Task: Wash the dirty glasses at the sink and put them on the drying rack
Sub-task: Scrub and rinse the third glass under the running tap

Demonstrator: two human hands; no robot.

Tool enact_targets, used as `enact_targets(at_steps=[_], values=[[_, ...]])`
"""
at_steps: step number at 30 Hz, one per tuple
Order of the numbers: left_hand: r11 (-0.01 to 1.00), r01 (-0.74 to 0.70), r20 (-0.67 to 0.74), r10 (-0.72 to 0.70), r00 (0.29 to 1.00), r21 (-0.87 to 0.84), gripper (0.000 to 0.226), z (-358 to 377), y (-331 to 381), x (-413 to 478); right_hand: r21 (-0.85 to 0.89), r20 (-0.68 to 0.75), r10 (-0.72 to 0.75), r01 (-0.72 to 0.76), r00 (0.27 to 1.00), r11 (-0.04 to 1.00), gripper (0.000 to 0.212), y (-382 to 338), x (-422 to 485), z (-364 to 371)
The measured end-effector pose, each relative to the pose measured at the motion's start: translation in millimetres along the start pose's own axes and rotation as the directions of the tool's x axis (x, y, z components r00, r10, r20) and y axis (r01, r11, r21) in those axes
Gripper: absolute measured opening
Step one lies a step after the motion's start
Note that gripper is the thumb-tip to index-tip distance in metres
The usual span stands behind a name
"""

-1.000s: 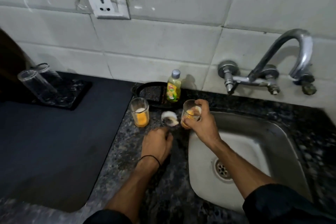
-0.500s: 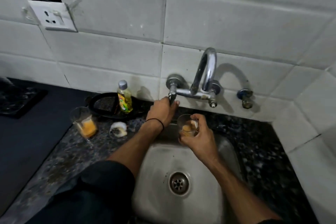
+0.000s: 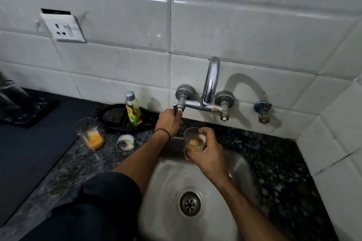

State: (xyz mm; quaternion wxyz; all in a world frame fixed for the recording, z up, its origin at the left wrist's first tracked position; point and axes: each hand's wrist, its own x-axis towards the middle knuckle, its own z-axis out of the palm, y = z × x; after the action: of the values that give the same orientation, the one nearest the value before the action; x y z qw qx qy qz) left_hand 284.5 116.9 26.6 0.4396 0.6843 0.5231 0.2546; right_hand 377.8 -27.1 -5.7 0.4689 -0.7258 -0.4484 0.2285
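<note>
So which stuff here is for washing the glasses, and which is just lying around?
For the job: glass in the right hand, orange-stained glass on the counter, tap handle gripped by the left hand, sink, soap bottle, foamy sponge.
Just there: wall socket, small side tap, black dish.

The back wall (image 3: 254,25) was faced in large white glazed tiles with grimy joints and meets a tiled side wall (image 3: 337,143) at the right corner. A white socket plate (image 3: 63,29) sat crooked at upper left, with a dark gap open above it. The bench (image 3: 284,172) was dark speckled stone, with a plain dark surface (image 3: 29,152) on its left part; lighting was dim.
</note>
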Motion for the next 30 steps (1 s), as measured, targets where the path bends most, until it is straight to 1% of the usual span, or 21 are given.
enact_targets(at_steps=[2, 5, 9, 12, 14, 15, 16, 18, 19, 20, 21, 22, 23, 24, 25, 26, 27, 28, 29, 30], values=[[1.0, -0.013, -0.01, 0.013, 1.0, 0.012, 0.035, 0.2, -0.9, -0.8, -0.004, -0.01, 0.002, -0.002, 1.0, 1.0, 0.071, -2.9, -0.2, -0.6], [1.0, -0.002, -0.016, 0.001, 1.0, -0.018, 0.034, 0.8, -2.6, 1.8, -0.015, -0.023, 0.004, -0.004, 1.0, 1.0, 0.069, -4.9, -1.2, -0.9], [0.992, 0.031, 0.031, -0.027, 0.999, -0.124, 0.029, -0.6, 0.8, -0.1, -0.02, -0.047, 0.01, -0.011, 0.999, 1.0, 0.065, -8.3, -3.7, -1.6], [0.988, 0.029, 0.065, -0.019, 0.998, -0.15, 0.027, -3.9, -0.7, 0.0, -0.017, -0.069, 0.024, -0.026, 0.997, 1.0, 0.064, -10.3, -6.2, -1.0], [0.989, 0.042, 0.111, -0.027, 0.993, -0.143, 0.033, -4.8, -9.2, 0.1, -0.015, -0.081, 0.029, -0.031, 0.996, 0.999, 0.063, -12.9, -9.2, -1.0], [0.99, 0.059, 0.136, -0.041, 0.99, -0.13, 0.04, -3.7, -17.7, -0.3, -0.016, -0.087, 0.027, -0.029, 0.996, 0.999, 0.063, -15.1, -11.7, -1.0], [0.987, 0.089, 0.155, -0.068, 0.986, -0.131, 0.046, -0.9, -26.6, -3.6, -0.021, -0.089, 0.025, -0.027, 0.996, 0.999, 0.062, -17.1, -14.6, -0.9], [0.953, 0.204, 0.218, -0.155, 0.964, -0.224, 0.051, 6.5, -38.8, -23.5, -0.02, -0.086, 0.037, -0.039, 0.996, 0.999, 0.061, -22.4, -21.0, -1.2], [0.922, 0.28, 0.289, -0.201, 0.936, -0.267, 0.052, 7.9, -41.1, -39.1, -0.009, -0.084, 0.047, -0.048, 0.995, 0.999, 0.061, -24.4, -23.5, -1.0], [0.876, 0.388, 0.4, -0.259, 0.879, -0.286, 0.054, 9.8, -44.0, -53.5, 0.003, -0.089, 0.056, -0.056, 0.994, 0.998, 0.061, -25.4, -25.9, -0.8], [0.807, 0.506, 0.542, -0.29, 0.788, -0.304, 0.059, 12.1, -48.7, -64.5, 0.01, -0.097, 0.059, -0.058, 0.994, 0.998, 0.062, -26.8, -27.8, -0.8], [0.716, 0.607, 0.684, -0.251, 0.685, -0.345, 0.064, 14.6, -50.7, -74.8, 0.009, -0.107, 0.059, -0.059, 0.992, 0.998, 0.063, -27.9, -29.5, -1.4], [0.61, 0.686, 0.781, -0.17, 0.601, -0.395, 0.064, 16.8, -49.6, -82.8, 0.011, -0.107, 0.059, -0.058, 0.992, 0.998, 0.063, -29.6, -31.0, -3.0], [0.498, 0.739, 0.818, -0.098, 0.567, -0.453, 0.061, 20.2, -48.3, -87.2, 0.018, -0.092, 0.059, -0.057, 0.994, 0.998, 0.063, -30.7, -31.5, -5.0], [0.4, 0.759, 0.811, -0.065, 0.582, -0.513, 0.054, 24.0, -45.5, -89.0, 0.025, -0.067, 0.05, -0.048, 0.996, 0.999, 0.063, -32.0, -32.5, -7.4], [0.338, 0.751, 0.78, -0.073, 0.622, -0.567, 0.043, 28.3, -41.4, -88.7, 0.007, -0.048, 0.026, -0.025, 0.999, 1.0, 0.064, -33.9, -33.8, -9.7], [0.314, 0.729, 0.746, -0.088, 0.66, -0.608, 0.032, 33.0, -39.3, -87.1, -0.072, -0.056, -0.019, 0.015, 0.998, 0.997, 0.066, -36.0, -35.5, -11.8], [0.309, 0.701, 0.714, -0.09, 0.694, -0.642, 0.027, 38.3, -38.4, -86.0, -0.195, -0.082, -0.093, 0.075, 0.992, 0.978, 0.067, -38.8, -37.9, -14.4], [0.31, 0.685, 0.695, -0.093, 0.712, -0.66, 0.027, 42.0, -38.2, -84.6, -0.331, -0.097, -0.195, 0.153, 0.976, 0.931, 0.067, -41.1, -40.4, -16.5], [0.282, 0.675, 0.681, -0.091, 0.726, -0.682, 0.026, 43.5, -38.2, -84.9, -0.455, -0.083, -0.304, 0.236, 0.949, 0.859, 0.062, -45.0, -43.7, -18.5]])
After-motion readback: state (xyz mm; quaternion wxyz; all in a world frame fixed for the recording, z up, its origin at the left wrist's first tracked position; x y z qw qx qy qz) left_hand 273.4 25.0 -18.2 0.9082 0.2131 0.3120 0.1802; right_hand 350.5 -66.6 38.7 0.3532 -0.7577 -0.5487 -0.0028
